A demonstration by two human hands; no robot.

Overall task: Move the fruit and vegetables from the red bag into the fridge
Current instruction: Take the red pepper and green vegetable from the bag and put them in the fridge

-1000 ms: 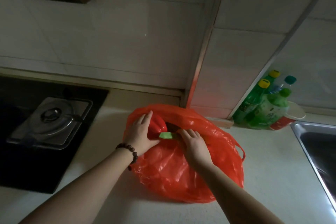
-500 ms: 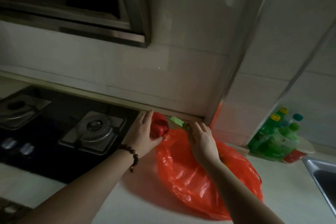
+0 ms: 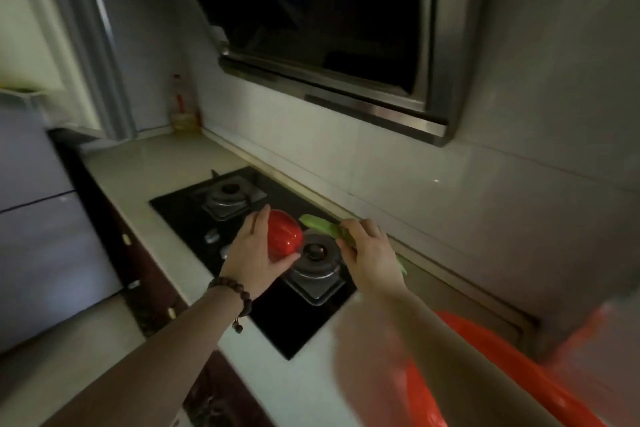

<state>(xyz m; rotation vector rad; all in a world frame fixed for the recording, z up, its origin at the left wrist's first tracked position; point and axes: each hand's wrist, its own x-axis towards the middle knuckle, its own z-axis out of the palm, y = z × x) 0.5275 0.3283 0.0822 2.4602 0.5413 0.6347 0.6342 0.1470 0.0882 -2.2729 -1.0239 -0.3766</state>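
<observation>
Glossy red bell pepper (image 3: 284, 235), centre of frame, cupped in the left hand (image 3: 254, 255): palm behind it, thumb under, fingers over the top. Long pale-green vegetable, pod- or pepper-shaped (image 3: 320, 226), pinched in the right hand (image 3: 369, 255); one tip juts toward the upper left, the other shows below the wrist. Both are carried in the air above the near burner (image 3: 317, 262) of the black glass gas hob (image 3: 249, 253).

Crumpled red plastic bag (image 3: 512, 374) lies at lower right on the pale counter (image 3: 145, 180), behind the right forearm. Grey-blue fridge front (image 3: 38, 218), doors apparently shut, at far left.

Risks, as judged:
- Both hands full, so no free hand for the door; shifting items to one hand could drop the smooth pepper.
- The thin green piece is held near one end and may slip or snap.
- Frame blurred; fast turn raises the chance of clipping the counter edge.

Versus half a second ago: the view has swung left, the bag has gone from centre to lower-right corner, the hands now over the hob, grips unchanged. Fridge newly in view.
</observation>
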